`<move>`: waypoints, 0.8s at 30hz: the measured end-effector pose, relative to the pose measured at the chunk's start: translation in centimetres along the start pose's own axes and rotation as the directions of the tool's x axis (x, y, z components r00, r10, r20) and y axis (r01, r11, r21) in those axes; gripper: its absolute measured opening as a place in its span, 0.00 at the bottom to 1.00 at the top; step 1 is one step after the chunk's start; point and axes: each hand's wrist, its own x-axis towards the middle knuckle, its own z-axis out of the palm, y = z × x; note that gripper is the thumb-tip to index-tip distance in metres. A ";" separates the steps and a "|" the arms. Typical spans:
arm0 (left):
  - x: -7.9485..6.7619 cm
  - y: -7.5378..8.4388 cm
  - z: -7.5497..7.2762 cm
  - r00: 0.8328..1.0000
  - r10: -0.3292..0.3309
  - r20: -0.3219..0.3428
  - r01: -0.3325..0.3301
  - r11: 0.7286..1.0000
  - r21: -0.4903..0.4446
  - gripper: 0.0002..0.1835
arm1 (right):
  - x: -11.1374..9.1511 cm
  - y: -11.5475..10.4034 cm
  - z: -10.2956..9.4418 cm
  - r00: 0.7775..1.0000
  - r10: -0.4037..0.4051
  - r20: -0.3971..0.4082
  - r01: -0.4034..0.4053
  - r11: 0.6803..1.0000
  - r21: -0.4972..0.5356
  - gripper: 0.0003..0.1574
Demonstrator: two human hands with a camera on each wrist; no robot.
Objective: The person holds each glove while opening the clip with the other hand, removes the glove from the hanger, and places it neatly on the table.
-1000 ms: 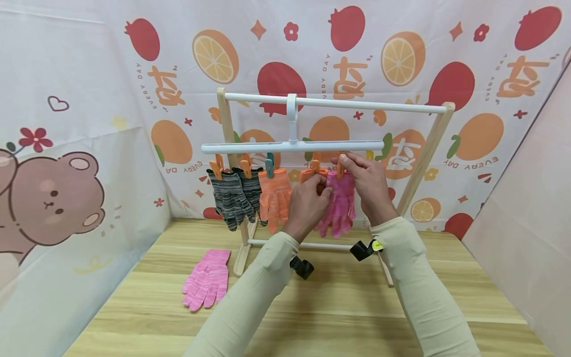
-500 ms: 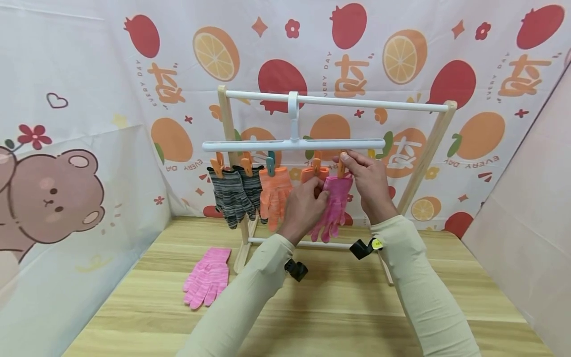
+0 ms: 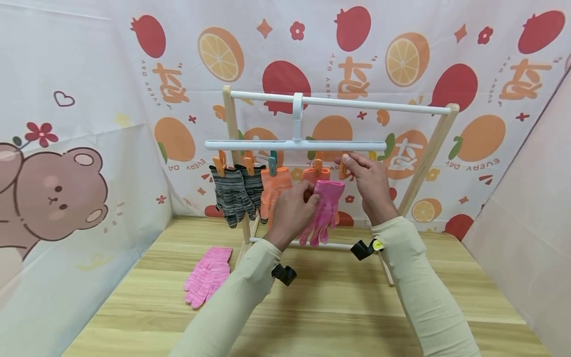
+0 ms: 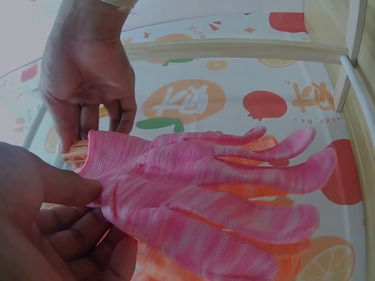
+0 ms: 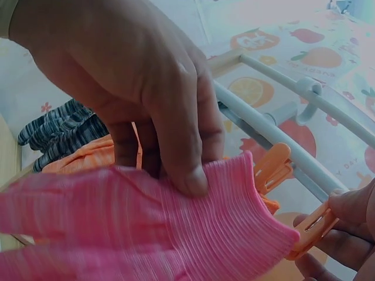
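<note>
While orange gloves [image 3: 277,182] hang behind, the left grip [image 3: 290,210] pinches a pink glove [image 3: 325,206], the right grip [image 3: 373,186] a clip [image 3: 343,170].

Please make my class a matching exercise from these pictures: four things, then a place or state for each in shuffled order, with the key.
Things
1. left hand
2. right hand
3. black-and-grey gloves
4. white hanger

Places or states
A. hooked over the top rail
B. holding an orange clip
C. clipped up at far left in the head view
D. pinching a pink glove

Pairs: 1-D, 2-B, 3-C, 4-A
</note>
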 end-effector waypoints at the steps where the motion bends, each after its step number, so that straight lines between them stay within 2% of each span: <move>1: -0.1 -0.1 -0.2 1.000 0.003 0.003 -0.003 1.000 -0.001 0.05 | 0.0 0.0 0.0 1.000 0.005 -0.001 -0.005 1.000 -0.005 0.26; 8: -0.8 -0.7 -1.6 0.999 0.032 0.010 -0.032 0.999 0.013 0.04 | -0.2 0.0 -0.2 1.000 0.028 -0.008 -0.028 0.999 -0.028 0.25; 24: -2.3 -3.2 -4.5 0.999 -0.002 -0.051 0.003 1.000 0.011 0.05 | 0.0 -0.6 -0.1 0.999 0.033 -0.003 -0.033 0.998 -0.058 0.23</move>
